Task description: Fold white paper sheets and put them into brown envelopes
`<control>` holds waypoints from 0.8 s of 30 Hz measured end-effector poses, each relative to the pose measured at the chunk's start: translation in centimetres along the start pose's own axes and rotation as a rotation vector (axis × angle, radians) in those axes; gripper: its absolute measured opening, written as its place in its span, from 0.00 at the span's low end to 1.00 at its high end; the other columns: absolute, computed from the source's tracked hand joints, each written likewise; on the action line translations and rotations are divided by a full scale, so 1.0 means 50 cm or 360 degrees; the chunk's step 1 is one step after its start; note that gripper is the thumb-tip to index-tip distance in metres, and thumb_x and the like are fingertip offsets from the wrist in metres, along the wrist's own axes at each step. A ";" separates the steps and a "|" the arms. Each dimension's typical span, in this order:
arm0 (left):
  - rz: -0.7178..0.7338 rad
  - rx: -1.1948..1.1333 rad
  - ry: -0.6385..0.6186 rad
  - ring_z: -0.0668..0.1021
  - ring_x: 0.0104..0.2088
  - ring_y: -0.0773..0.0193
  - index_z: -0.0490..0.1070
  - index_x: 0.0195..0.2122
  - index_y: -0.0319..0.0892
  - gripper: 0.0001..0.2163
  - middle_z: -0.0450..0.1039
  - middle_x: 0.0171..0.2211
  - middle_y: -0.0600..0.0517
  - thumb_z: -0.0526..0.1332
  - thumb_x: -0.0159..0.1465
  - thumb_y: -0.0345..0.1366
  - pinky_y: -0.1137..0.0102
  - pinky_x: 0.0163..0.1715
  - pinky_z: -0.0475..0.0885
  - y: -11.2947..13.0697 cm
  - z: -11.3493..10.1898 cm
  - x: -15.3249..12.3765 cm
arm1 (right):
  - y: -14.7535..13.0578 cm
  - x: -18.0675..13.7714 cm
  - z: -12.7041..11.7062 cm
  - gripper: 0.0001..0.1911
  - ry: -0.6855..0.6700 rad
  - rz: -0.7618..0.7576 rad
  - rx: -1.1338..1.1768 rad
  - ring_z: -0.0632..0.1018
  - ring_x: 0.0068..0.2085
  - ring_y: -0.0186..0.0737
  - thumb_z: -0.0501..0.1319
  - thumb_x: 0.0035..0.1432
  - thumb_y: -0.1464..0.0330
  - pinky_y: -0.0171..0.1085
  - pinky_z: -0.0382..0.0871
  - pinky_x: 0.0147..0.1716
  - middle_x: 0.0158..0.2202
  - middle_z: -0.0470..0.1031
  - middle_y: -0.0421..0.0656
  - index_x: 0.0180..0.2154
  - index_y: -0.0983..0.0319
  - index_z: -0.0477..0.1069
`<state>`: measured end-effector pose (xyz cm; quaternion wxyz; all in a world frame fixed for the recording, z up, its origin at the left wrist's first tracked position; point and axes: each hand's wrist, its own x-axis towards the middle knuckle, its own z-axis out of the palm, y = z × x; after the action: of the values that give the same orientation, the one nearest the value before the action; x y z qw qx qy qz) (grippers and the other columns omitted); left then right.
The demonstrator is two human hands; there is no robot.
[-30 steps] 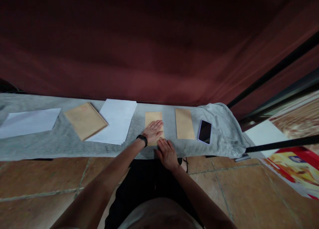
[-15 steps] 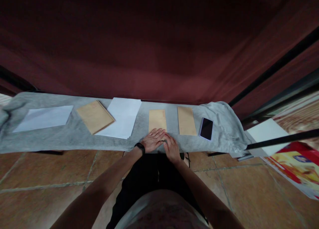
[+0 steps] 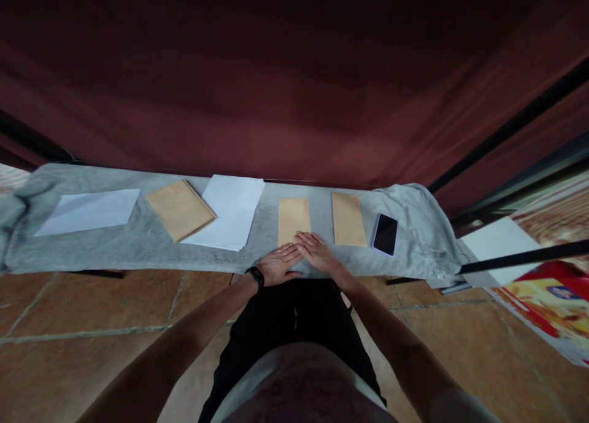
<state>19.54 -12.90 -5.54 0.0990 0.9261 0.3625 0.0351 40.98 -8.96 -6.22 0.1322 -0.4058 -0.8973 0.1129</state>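
A brown envelope (image 3: 293,215) is laid flat straight ahead of the hands, its near end covered by the fingers and its far end left bare. Its long axis is seen to be pointed away from the body, between the lines of the two forearms, with small reddish print, too small to be read, at its far right corner. The left hand (image 3: 278,266) and the right hand (image 3: 316,253) are brought together at that near end, palms down and flattened, the fingers extended and met at the tips. The envelope is reached slightly farther by the right hand, whose fingertips are rested on it, while the left fingers are set along its near edge. Nothing is seen to be gripped by either; whether anything is covered by the palms cannot be told. A dark wristband (image 3: 255,278) is worn on the left wrist.

To the right of the hands, a second envelope (image 3: 349,219) is placed nearly parallel, with a phone (image 3: 385,234) beyond it. To their left, a stack of envelopes (image 3: 179,211) is rested partly on white sheets (image 3: 239,205), and a white paper (image 3: 89,210) is laid farther out. All are supported by a grey cloth (image 3: 207,258)
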 end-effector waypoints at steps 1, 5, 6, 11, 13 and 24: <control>-0.0010 0.0003 -0.0012 0.56 0.71 0.56 0.55 0.69 0.41 0.32 0.56 0.70 0.43 0.49 0.71 0.55 0.60 0.70 0.49 -0.001 0.000 0.000 | 0.009 0.015 0.000 0.25 -0.0034 -0.0017 -0.0032 0.61 0.69 0.38 0.42 0.74 0.63 0.47 0.53 0.69 0.69 0.60 0.43 0.67 0.60 0.59; 0.0041 -0.0020 -0.0009 0.54 0.72 0.58 0.49 0.71 0.43 0.33 0.51 0.72 0.45 0.50 0.70 0.54 0.60 0.70 0.48 -0.002 -0.006 0.001 | 0.042 0.076 -0.002 0.26 -0.0079 -0.0007 -0.0112 0.57 0.71 0.41 0.45 0.73 0.63 0.48 0.50 0.70 0.71 0.55 0.43 0.69 0.60 0.56; 0.0063 -0.0029 -0.0003 0.53 0.72 0.58 0.48 0.72 0.43 0.33 0.50 0.72 0.46 0.51 0.70 0.53 0.60 0.70 0.47 -0.002 -0.009 0.002 | 0.049 0.092 -0.003 0.27 -0.0078 0.0016 -0.0125 0.57 0.71 0.41 0.45 0.73 0.63 0.48 0.50 0.70 0.71 0.53 0.44 0.69 0.61 0.55; 0.0107 -0.0069 0.0022 0.51 0.72 0.59 0.47 0.72 0.43 0.33 0.49 0.72 0.46 0.51 0.71 0.51 0.61 0.71 0.47 -0.001 -0.019 0.002 | 0.078 0.161 -0.006 0.29 -0.0080 0.0176 -0.0164 0.56 0.72 0.43 0.45 0.72 0.63 0.49 0.47 0.71 0.72 0.49 0.47 0.70 0.66 0.52; 0.0103 -0.0078 0.0025 0.51 0.72 0.59 0.48 0.72 0.42 0.33 0.50 0.72 0.46 0.52 0.71 0.51 0.60 0.70 0.48 -0.002 -0.019 0.002 | 0.086 0.181 -0.006 0.30 -0.0072 0.0246 -0.0157 0.56 0.72 0.45 0.45 0.72 0.62 0.50 0.46 0.70 0.72 0.49 0.49 0.70 0.67 0.51; 0.0132 -0.0189 0.0034 0.52 0.72 0.57 0.48 0.72 0.43 0.34 0.49 0.72 0.45 0.56 0.68 0.50 0.57 0.71 0.50 -0.007 -0.017 0.000 | 0.084 0.242 0.007 0.34 -0.0071 0.0373 -0.0186 0.50 0.73 0.48 0.45 0.72 0.58 0.52 0.39 0.71 0.73 0.46 0.54 0.70 0.73 0.48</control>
<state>19.17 -12.52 -4.79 0.1484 0.9323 0.3222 0.0704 36.10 2.91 -6.11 0.0744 -0.5123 -0.8514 0.0840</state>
